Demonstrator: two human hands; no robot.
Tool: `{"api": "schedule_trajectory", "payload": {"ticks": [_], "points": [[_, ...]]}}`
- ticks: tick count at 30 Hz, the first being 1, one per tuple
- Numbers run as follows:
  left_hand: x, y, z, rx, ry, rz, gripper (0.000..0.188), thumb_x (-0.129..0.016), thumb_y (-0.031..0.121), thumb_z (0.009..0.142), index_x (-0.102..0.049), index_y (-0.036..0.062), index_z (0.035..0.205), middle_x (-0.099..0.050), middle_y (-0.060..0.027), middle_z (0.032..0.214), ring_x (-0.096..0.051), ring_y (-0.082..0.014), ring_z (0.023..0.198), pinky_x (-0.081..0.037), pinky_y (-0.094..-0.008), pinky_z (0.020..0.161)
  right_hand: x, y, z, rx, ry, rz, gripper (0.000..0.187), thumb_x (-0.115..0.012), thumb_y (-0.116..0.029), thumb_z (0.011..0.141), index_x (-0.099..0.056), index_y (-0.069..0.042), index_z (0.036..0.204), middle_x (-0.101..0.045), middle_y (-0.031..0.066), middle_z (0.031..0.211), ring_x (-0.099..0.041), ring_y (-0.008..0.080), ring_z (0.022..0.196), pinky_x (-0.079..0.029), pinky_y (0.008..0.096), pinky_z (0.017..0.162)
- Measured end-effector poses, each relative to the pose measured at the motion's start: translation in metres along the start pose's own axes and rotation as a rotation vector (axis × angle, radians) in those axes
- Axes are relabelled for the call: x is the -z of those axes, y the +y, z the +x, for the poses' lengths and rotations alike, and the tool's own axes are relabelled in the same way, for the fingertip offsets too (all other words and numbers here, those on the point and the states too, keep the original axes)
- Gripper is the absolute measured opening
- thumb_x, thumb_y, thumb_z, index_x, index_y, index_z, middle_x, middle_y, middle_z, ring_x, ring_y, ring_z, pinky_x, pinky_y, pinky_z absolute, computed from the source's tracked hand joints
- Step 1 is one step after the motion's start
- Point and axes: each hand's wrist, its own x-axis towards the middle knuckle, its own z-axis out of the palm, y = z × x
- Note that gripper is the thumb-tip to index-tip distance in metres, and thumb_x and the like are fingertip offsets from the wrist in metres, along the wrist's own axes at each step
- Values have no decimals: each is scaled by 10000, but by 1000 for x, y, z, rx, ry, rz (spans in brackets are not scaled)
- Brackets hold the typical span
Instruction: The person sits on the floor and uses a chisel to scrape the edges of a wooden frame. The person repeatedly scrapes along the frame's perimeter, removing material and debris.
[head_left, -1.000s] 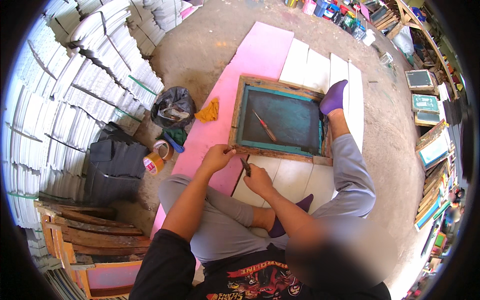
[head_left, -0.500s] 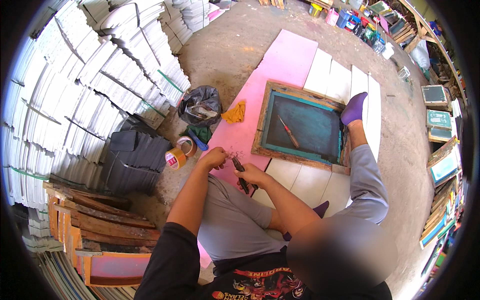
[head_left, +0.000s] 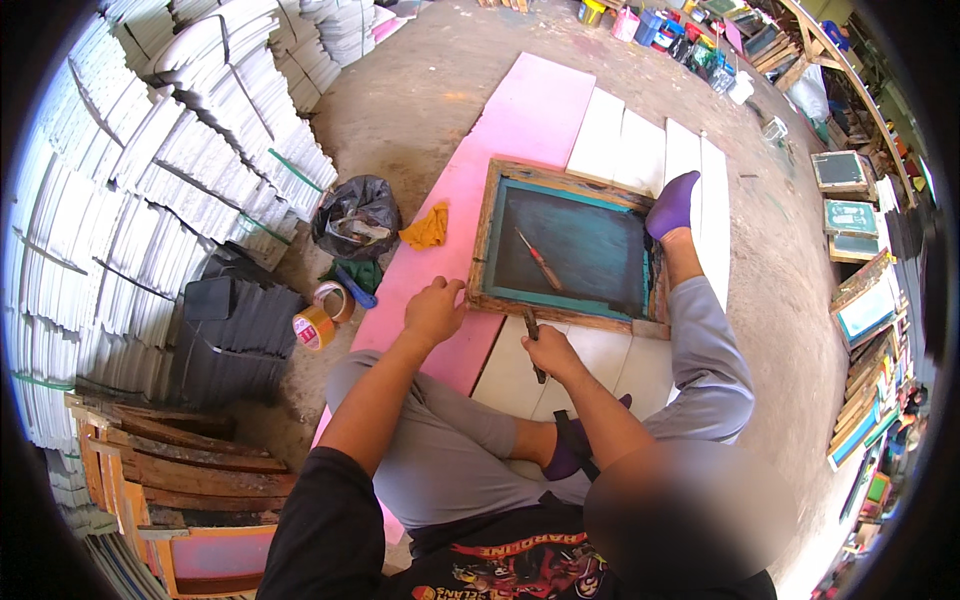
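My right hand (head_left: 553, 353) is closed round a pair of dark-handled pliers (head_left: 533, 330), just below the near edge of a wooden-framed printing screen (head_left: 480, 240). The pliers' head points toward that edge. My left hand (head_left: 436, 310) is over the pink board, close to the screen's near left corner. Its fingers are curled, and whatever they hold, if anything, is hidden. Across the screen's dark mesh, inside a teal border, lies a thin pointed tool (head_left: 540, 262) with a red handle. An orange cloth (head_left: 427, 226) lies crumpled left of the screen.
Pink board (head_left: 535, 90) and white boards (head_left: 640, 145) lie under the screen. Left of them are a black plastic bag (head_left: 357, 218), tape rolls (head_left: 314, 327) and a blue-handled item (head_left: 357, 287). White stacks (head_left: 150, 160) line the left; wooden frames (head_left: 200, 470) stand near left. My socked foot (head_left: 673, 205) rests beside the screen.
Both hands have moved right relative to the boards, nearer the screen. The pliers have gone from beside the small wire-like bits to the screen's near edge. The whole view has shifted slightly.
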Motion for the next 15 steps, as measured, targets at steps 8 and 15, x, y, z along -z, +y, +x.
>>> {"api": "schedule_trajectory", "payload": {"ticks": [8, 15], "points": [[-10, 14, -4, -57, -74, 68, 437, -717, 293, 894, -612, 149, 1292, -621, -179, 1174, -670, -404, 1045, -553, -526, 876, 11, 6, 8, 54, 52, -162, 416, -650, -316, 951, -626, 57, 767, -684, 210, 695, -726, 361, 690, -569, 471, 685], [-15, 15, -7, -42, -87, 17, 495, -728, 289, 881, -573, 123, 1321, -617, -179, 1176, -674, -407, 1030, -564, -530, 855, 9, -2, 7, 2, 89, -218, 318, -626, -248, 923, -683, 63, 952, -727, 289, 951, -726, 434, 932, -561, 515, 854]]}}
